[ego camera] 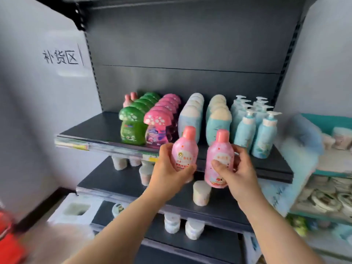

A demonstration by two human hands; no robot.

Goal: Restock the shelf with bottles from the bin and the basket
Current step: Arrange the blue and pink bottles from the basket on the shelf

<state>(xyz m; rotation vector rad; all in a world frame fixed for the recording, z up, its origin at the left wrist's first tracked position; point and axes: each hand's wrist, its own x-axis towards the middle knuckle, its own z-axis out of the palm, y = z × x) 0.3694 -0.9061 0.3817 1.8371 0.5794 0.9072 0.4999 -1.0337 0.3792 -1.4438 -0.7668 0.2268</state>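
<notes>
Head view: a dark grey metal shelf [91, 130] stands between pale walls, its back panel [190, 44] bare above the top board. A white sign [61, 57] on the left wall reads "补货区". On the top board stand rows running front to back: green mushroom bottles [131, 126], pink mushroom bottles [158, 126], blue bottles with cream caps [219, 119] and blue pump bottles [264, 134]; two small pink bottles [129, 99] stand at the back left. Price strips [72, 144] line the board's front edge, too blurred to read. White jars [202, 192] stand on the lower boards. The left hand [167, 168] has its grip wrapped round a pink left bottle [184, 149]; the right hand [234, 172] pinches a pink right bottle [219, 155] between thumb and fingers. Both are held upright in front of the top board's edge, side by side and apart. Their labels carry red characters, unreadable. A teal shelf [327, 121] adjoins on the right; a blurred red thing [9, 244] lies bottom left.
</notes>
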